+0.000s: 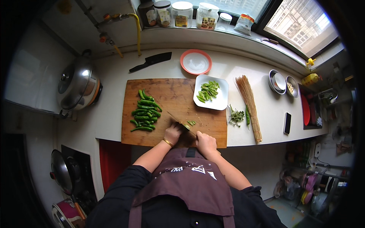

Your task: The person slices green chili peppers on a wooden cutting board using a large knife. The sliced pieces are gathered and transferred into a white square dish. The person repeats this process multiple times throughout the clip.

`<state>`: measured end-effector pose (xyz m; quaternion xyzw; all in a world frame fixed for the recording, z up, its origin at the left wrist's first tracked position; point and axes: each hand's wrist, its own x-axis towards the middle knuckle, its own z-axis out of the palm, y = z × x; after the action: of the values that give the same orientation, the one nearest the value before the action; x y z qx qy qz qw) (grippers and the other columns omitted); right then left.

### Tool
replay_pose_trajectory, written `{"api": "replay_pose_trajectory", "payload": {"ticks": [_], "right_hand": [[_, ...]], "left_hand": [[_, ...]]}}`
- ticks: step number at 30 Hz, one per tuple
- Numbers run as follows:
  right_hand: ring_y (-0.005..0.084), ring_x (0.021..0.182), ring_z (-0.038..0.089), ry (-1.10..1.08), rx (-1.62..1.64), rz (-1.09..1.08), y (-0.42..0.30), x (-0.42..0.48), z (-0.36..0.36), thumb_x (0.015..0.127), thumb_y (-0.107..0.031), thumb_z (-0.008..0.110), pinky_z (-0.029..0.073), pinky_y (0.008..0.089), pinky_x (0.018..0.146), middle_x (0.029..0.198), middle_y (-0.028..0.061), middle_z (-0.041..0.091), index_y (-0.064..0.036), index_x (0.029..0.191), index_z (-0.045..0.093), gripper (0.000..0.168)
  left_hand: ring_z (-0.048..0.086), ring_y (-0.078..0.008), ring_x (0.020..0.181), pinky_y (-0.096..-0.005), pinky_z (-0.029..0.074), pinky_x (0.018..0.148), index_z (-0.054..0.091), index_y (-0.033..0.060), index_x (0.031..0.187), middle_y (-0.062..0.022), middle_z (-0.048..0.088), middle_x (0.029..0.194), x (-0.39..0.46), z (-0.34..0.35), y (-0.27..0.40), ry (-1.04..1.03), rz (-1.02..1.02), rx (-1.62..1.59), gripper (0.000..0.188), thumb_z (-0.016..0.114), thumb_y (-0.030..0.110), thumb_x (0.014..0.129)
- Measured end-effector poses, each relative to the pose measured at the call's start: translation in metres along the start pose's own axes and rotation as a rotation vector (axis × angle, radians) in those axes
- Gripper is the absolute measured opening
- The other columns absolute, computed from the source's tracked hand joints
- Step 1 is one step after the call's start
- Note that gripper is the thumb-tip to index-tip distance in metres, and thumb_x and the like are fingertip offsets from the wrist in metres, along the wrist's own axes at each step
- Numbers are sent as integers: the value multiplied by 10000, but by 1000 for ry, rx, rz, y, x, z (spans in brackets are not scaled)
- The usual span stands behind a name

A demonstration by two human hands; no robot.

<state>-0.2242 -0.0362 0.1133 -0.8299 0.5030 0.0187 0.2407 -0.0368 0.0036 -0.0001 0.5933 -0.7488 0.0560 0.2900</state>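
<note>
My right hand (206,142) grips the handle of a kitchen knife (179,120), whose blade slants up to the left over a wooden cutting board (171,88). Close against the blade, my left hand (173,133) is bent over the board; what lies under its fingers is hidden. Small cut green pieces (191,123) lie just beyond the blade. Whole green chili peppers (146,111) are piled on the board's left side. A white square plate (223,98) with sliced green pepper (209,91) rests over the board's back right corner.
Behind the board are a black cleaver (155,60) and a red-rimmed bowl (196,61). To the right lie pepper stems (236,116), one green pepper (247,116), a straw whisk brush (250,108), metal bowls (277,82) and a phone (287,123). A large lidded pot (78,85) stands left.
</note>
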Motion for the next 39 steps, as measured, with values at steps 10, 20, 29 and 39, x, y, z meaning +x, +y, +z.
{"api": "replay_pose_trajectory", "payload": {"ticks": [10,20,29,39], "right_hand": [[363,738,635,-138,-74,46,-7,5,-3,801,-143,516,499,472,633,780,167,642,-62,883,532,116],[363,713,645,-152,-83,56,-10,14,5,802,-140,520,511,465,612,772,185,644,-58,893,533,123],[365,725,643,-165,-70,62,-18,22,9,786,-108,512,511,460,624,781,187,646,-55,914,531,140],[389,784,626,-83,52,145,-10,25,2,772,-185,556,493,483,694,799,211,640,-71,923,566,190]], "left_hand": [[610,-229,833,-322,514,553,684,168,861,-25,634,911,-7,7,-3,-64,-47,28,208,545,140,709],[613,-237,809,-322,515,535,686,152,839,-36,635,897,-6,6,-7,-43,-30,-11,200,549,132,695],[610,-248,843,-328,529,576,681,144,853,-44,636,939,-12,6,-7,-111,-57,-51,199,545,133,708],[549,-267,995,-329,522,727,653,102,846,-84,587,1040,2,-13,-3,-37,-55,-90,178,529,97,719]]}}
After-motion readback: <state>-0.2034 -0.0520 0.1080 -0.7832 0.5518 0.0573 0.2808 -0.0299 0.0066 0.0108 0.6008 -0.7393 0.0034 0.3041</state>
